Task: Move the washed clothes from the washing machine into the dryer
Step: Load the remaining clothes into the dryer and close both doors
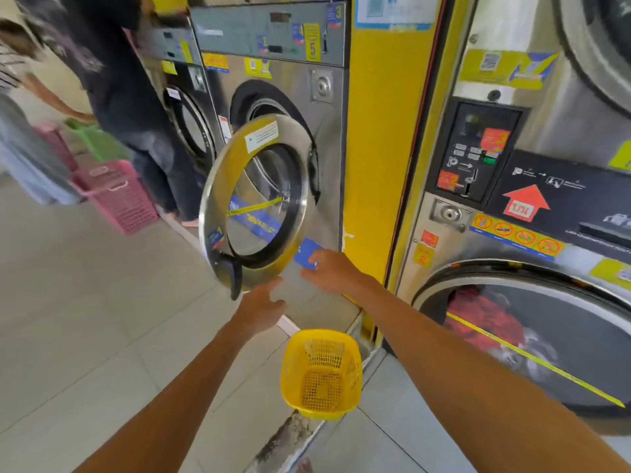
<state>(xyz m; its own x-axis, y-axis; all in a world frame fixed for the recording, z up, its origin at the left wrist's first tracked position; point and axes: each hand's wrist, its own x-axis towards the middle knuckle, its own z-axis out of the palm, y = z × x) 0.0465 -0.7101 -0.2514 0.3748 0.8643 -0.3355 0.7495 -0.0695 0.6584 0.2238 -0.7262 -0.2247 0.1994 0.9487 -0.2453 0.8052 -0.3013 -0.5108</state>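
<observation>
Your left hand [261, 307] and right hand [333, 269] reach with fingers spread, holding nothing, just below the open washer door [254, 203]. The yellow basket [321, 373] stands on the floor under your arms.

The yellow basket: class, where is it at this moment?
The yellow basket stands empty on the floor, low centre in the head view, between the forearms, below the open washer door.

Single head-worn wide-angle view, facing forward and down, close to the steel front-loading washing machine [273, 138] and pale tiled floor [85, 302].
</observation>
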